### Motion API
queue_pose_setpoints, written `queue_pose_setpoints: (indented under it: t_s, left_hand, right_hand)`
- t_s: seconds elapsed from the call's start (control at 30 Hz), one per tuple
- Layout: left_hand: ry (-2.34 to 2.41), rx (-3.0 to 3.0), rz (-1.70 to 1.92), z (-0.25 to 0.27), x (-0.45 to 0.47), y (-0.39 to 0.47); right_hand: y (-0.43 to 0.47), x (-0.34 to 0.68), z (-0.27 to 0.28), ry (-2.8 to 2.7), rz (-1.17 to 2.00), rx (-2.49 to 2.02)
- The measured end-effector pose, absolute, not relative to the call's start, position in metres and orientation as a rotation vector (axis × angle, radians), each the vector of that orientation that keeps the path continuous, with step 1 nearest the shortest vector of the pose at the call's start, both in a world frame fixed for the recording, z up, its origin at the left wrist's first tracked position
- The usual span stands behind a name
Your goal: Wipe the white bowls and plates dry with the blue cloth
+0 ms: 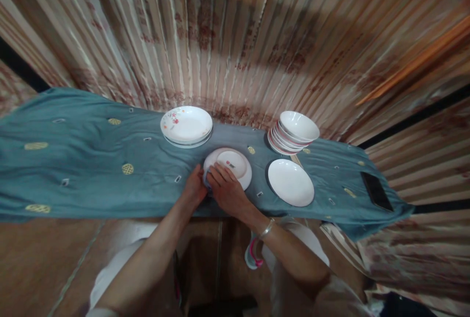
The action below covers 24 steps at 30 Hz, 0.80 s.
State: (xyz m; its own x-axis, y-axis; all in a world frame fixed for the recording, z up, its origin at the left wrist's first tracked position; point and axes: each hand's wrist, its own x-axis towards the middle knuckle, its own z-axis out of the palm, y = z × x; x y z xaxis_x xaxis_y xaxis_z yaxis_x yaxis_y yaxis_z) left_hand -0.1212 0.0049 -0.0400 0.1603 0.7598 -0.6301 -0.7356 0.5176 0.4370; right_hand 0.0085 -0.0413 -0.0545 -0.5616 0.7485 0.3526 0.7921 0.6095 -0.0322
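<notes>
A white plate is turned over just beyond the table's front edge, its pale underside and small red mark facing up. My left hand is closed around the plate's left rim, with its fingertips partly hidden. My right hand reaches over the near left part of the same plate, fingers across the underside and thumb side by the rim. A small bluish patch shows between my hands; I cannot make out what it is. A silver bangle circles my right wrist.
Flower-patterned plates are stacked behind and to the left. Several bowls stand stacked at the back right, with a white plate in front. A dark phone-like slab lies far right on the green cloth. A curtain hangs behind.
</notes>
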Motion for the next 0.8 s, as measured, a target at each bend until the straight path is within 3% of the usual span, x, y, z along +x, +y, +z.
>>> queue_pose_setpoints:
  t_s: [0.8]
  left_hand:
    - [0.793, -0.061, 1.073, -0.024, -0.115, 0.003]
  right_hand:
    - [0.018, -0.017, -0.016, -2.741, -0.097, -1.29]
